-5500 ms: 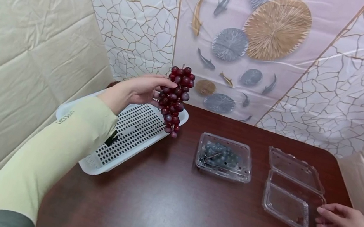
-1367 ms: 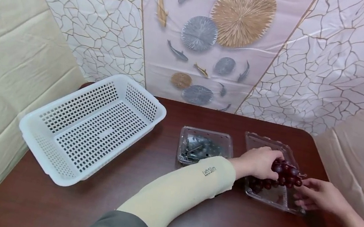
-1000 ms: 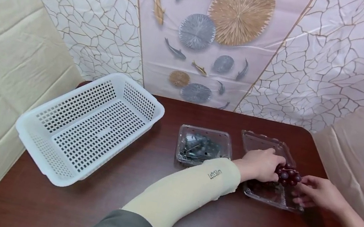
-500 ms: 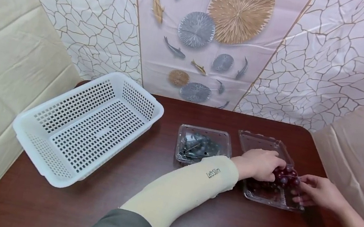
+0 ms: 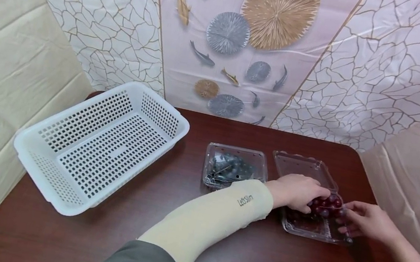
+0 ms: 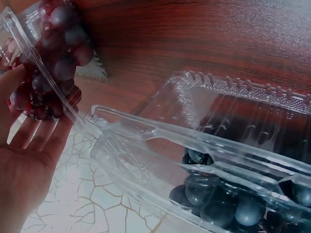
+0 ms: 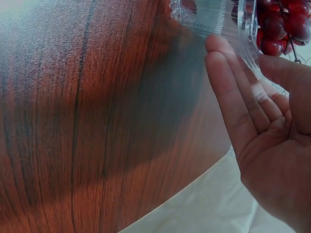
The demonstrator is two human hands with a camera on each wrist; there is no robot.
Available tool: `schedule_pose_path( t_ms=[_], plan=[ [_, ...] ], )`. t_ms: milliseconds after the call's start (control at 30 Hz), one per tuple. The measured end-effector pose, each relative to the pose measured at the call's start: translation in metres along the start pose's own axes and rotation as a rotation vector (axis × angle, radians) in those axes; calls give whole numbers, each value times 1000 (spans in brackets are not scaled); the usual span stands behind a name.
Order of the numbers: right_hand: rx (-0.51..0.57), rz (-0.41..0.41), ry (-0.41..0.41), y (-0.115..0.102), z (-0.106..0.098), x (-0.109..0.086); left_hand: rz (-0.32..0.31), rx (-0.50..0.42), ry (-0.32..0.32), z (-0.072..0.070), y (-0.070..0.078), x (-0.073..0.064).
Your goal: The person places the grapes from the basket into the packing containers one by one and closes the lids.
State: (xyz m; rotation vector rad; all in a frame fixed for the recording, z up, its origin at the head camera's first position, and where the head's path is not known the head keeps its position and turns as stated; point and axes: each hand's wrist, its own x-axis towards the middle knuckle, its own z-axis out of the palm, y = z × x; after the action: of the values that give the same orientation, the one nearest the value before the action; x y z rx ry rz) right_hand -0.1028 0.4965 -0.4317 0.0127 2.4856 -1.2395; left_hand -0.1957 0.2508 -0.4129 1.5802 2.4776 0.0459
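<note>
A bunch of red grapes lies partly inside a clear plastic clamshell box, whose lid is hinged back. My left hand grips the bunch from above, which hides part of it. In the left wrist view, the thumb and fingers of that hand are around the grapes, behind a clear rim. My right hand holds the box's right edge. In the right wrist view, its thumb and fingers pinch the clear wall, close beside the grapes.
A second clamshell box, closed with dark grapes inside, stands left of the first, close to my left forearm. A white perforated basket sits at the left of the brown table. Patterned cloth hangs behind.
My left hand has carried the red grapes from above the basket rightward into the box. Within the last second the bunch has sunk slightly and the lid has shifted left. My right hand keeps its hold.
</note>
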Motion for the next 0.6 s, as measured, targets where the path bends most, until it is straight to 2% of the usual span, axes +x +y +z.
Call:
schedule_pose_path(
  t_ms=[233,400,600],
  plan=[
    [110,-42,-57,5,-2,-4,24,12,-31,3,1,-2],
    [83,-46,-58,4,0,-7,46,1,-15,5,0,-2],
    [75,14,-30,-2,1,-10,52,-16,-11,6,0,-2]
  ],
)
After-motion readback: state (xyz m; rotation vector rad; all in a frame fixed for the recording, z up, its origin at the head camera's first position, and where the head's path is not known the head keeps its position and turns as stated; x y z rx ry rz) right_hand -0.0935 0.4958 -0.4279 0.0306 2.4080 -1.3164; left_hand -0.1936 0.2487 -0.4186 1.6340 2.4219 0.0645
